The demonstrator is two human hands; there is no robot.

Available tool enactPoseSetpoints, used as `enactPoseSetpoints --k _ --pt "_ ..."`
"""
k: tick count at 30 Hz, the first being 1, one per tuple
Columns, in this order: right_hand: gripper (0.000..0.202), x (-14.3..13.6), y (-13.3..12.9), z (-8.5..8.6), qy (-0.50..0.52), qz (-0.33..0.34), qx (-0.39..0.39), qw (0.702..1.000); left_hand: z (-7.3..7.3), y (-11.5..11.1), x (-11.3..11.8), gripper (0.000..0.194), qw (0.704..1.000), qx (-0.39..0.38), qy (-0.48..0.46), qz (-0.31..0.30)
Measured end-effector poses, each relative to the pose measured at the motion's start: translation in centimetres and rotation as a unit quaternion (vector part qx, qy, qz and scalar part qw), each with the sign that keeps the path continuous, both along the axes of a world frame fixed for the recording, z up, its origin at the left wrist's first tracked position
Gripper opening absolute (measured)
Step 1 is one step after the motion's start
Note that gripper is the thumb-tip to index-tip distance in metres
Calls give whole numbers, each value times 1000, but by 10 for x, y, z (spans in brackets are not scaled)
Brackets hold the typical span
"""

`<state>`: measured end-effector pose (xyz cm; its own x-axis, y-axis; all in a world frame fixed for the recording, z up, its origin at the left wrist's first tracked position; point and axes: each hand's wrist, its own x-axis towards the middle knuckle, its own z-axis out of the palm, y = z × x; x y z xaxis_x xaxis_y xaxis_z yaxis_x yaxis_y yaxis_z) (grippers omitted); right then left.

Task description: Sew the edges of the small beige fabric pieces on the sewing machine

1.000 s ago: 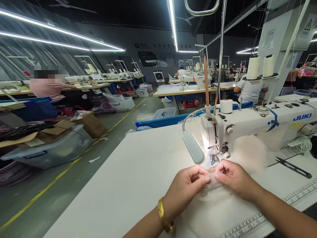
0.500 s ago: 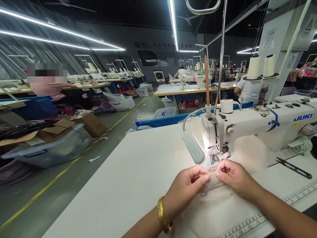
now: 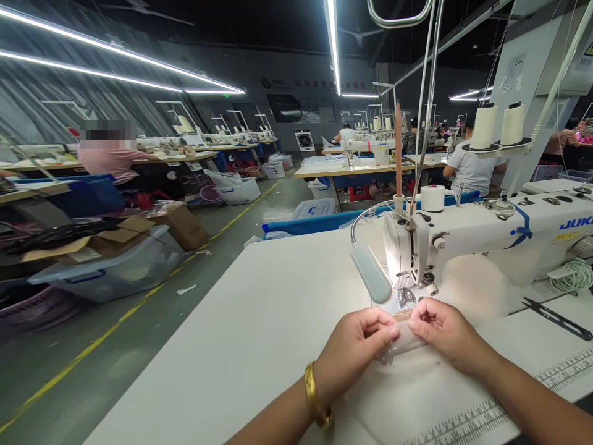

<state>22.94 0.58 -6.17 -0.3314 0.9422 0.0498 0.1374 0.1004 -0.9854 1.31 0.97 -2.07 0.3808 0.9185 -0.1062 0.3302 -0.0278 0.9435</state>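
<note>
Left hand (image 3: 359, 340): thumb and forefinger closed on the left end of a sheer piece (image 3: 404, 339), palm turned inward.
Right hand (image 3: 451, 334): fingertips pinched on the piece's right end, probably so that the span between the hands lies flat and even.
Sheer piece: held just in front of the presser foot (image 3: 406, 298), which stands at 12 o'clock from it; the closeness presumably lets both hands steer the tan edge (image 3: 402, 315) squarely.
Bracelet (image 3: 311, 389): gold-coloured, on the left wrist, 8 o'clock.
Grey-green pad (image 3: 372, 274): 11 o'clock, beside the needle area.
Snips (image 3: 558, 318): black, 3 o'clock, likely laid there for easy right-hand reach.
Printed ruler (image 3: 482, 420): 4 o'clock, along the near edge of the worktop (image 3: 259, 296), seemingly for quick measuring.
Thread cones (image 3: 485, 127): two, upright, 1 o'clock, raised presumably so thread draws off freely.

Obscured: several curled fingertips; the piece's ends, under the fingers; its lower edge, which blends into pale material. Whether the tan edge reaches beneath the foot cannot be told. The sewing machine (image 3: 463, 232) is cut off at the right, its lettering incomplete.
</note>
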Motion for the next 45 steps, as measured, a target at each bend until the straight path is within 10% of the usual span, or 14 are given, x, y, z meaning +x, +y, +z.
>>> enactPoseSetpoints --k 14,24,34,45 --pt "27 -2 -4 -2 -16 -25 39 999 0 2 -1 35 998 -35 -51 -29" --pt "15 -24 -63 50 -36 31 27 998 89 -10 -31 24 968 67 173 -168" --pt "28 -23 -24 -10 -391 -78 247 883 12 58 22 30 923 117 333 -155" --pt "29 14 2 -2 -319 89 380 864 9 66 18 34 925 145 309 -166"
